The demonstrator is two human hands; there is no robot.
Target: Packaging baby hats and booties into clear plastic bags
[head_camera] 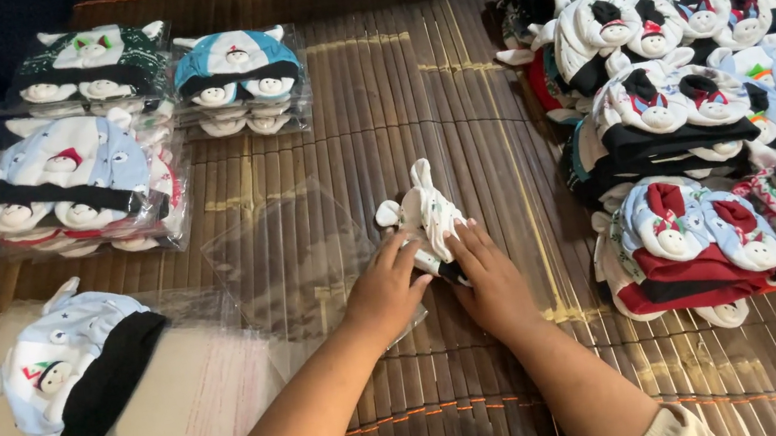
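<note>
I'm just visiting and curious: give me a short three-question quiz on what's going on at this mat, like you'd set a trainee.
1. True or false: both hands touch the small white cap in the middle of the bamboo mat.
2. What lies flat just left of the left hand? A) scissors B) a clear plastic bag C) a ruler
3. On which side of the mat is the loose, unbagged heap of caps?

Key
1. True; the right hand is on it too.
2. B, the clear plastic bag.
3. The right side; the bagged stacks sit at the left.
</note>
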